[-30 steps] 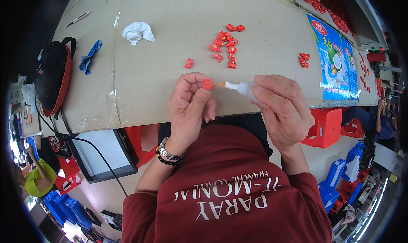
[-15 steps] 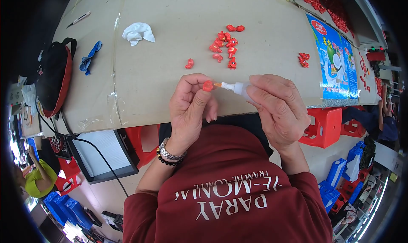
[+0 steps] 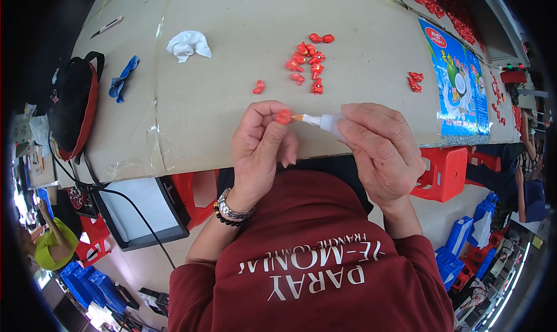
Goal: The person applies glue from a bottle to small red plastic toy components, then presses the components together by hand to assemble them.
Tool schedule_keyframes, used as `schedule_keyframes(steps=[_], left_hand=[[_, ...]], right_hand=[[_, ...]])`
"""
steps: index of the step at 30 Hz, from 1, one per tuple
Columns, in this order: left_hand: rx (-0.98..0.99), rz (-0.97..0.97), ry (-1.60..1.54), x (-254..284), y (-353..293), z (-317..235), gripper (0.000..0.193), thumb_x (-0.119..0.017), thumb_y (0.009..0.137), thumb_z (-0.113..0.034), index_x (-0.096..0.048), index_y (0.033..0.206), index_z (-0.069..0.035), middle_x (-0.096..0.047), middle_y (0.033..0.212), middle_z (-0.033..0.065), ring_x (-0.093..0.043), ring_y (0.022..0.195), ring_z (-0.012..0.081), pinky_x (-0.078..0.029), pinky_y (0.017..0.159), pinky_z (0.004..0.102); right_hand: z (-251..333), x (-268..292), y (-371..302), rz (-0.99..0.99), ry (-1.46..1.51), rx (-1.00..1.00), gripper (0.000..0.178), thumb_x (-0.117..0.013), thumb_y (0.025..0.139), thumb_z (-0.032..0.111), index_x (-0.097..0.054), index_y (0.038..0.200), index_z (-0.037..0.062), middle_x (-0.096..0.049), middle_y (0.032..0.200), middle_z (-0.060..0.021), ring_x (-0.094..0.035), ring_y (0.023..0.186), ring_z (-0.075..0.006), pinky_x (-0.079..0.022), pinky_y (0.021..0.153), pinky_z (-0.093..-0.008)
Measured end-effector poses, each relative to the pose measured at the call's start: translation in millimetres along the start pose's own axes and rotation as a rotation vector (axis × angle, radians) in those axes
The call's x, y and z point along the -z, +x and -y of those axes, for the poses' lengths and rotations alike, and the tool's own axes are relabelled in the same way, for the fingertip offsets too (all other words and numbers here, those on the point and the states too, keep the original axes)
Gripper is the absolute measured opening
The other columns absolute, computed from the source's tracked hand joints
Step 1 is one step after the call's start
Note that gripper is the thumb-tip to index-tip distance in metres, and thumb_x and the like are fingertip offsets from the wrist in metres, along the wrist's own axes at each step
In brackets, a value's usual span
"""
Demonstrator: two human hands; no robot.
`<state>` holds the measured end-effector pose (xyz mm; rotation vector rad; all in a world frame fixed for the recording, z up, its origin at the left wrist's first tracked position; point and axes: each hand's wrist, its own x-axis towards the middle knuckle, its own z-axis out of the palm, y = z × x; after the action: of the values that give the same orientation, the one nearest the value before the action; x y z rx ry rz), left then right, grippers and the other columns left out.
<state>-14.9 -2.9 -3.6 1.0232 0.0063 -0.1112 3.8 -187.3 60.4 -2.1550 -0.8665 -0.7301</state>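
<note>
Between the thumb and forefinger of my left hand point(image 3: 261, 143) is a small round red piece point(image 3: 284, 116). My right hand point(image 3: 383, 149) grips a white squeeze bottle point(image 3: 328, 123), held on its side with its nozzle pointing left. The bottle's thin orange-brown tip point(image 3: 297, 117) meets the red piece at its right side. Beyond my hands, several small glossy red figurines point(image 3: 307, 59) lie in a loose cluster on the table. One more red piece point(image 3: 259, 87) lies apart to the left of them, and a small red group point(image 3: 415, 82) sits to the right.
The covered table point(image 3: 220, 82) holds a crumpled white tissue point(image 3: 189, 45), a blue cloth strip point(image 3: 123, 79), a pen point(image 3: 107, 26) and a black-and-red bag point(image 3: 75, 108). A blue printed sheet point(image 3: 455, 79) lies at right. Red stools point(image 3: 441, 174) stand below the edge. Other people are at both sides.
My hands, the red piece and the bottle stay almost in place, with only a tiny shift at the tip. At the far right, another person has moved.
</note>
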Motion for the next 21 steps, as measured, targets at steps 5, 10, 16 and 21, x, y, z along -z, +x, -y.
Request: schedule_keyframes(steps=[5,10,16,21], left_hand=[[0.015,-0.001,0.02,-0.8,-0.6,-1.8,0.022,-0.05,0.098,-0.02,-0.05,0.109,-0.001,-0.057,0.085,0.0035,-0.05,0.051,0.0062,-0.037,0.043,0.0186],[0.012,-0.001,0.01,-1.6,-0.8,-0.7,0.022,-0.05,0.098,-0.02,-0.05,0.109,0.0,-0.057,0.086,0.0037,-0.05,0.051,0.0064,-0.037,0.043,0.0185],[0.016,0.007,0.018,-0.4,-0.9,-0.3,0.022,-0.049,0.099,-0.019,-0.05,0.109,0.0,-0.057,0.088,0.0037,-0.05,0.051,0.0064,-0.036,0.043,0.0182],[0.018,0.004,0.022,-1.3,-0.5,-1.1,0.021,-0.049,0.099,-0.019,-0.05,0.109,-0.001,-0.057,0.086,0.0033,-0.05,0.051,0.0061,-0.036,0.043,0.0178]], right_hand=[[-0.9,0.2,-0.2,0.002,-0.002,0.011,0.028,-0.075,0.064,-0.007,-0.067,0.091,-0.0024,-0.067,0.093,-0.0138,-0.065,0.083,-0.0275,-0.054,0.07,-0.0321],[0.2,-0.4,0.4,0.002,0.001,0.003,0.028,-0.075,0.063,-0.007,-0.067,0.09,-0.0022,-0.067,0.093,-0.0136,-0.065,0.083,-0.0276,-0.054,0.069,-0.0321],[-0.7,-1.5,0.0,0.005,-0.006,0.005,0.031,-0.075,0.062,-0.008,-0.068,0.091,-0.0017,-0.067,0.092,-0.0131,-0.065,0.083,-0.0273,-0.054,0.069,-0.032],[-4.0,-5.3,0.4,-0.044,-0.017,0.057,0.031,-0.065,0.058,-0.007,-0.068,0.088,-0.0008,-0.065,0.088,-0.0117,-0.064,0.078,-0.0273,-0.054,0.063,-0.0325]])
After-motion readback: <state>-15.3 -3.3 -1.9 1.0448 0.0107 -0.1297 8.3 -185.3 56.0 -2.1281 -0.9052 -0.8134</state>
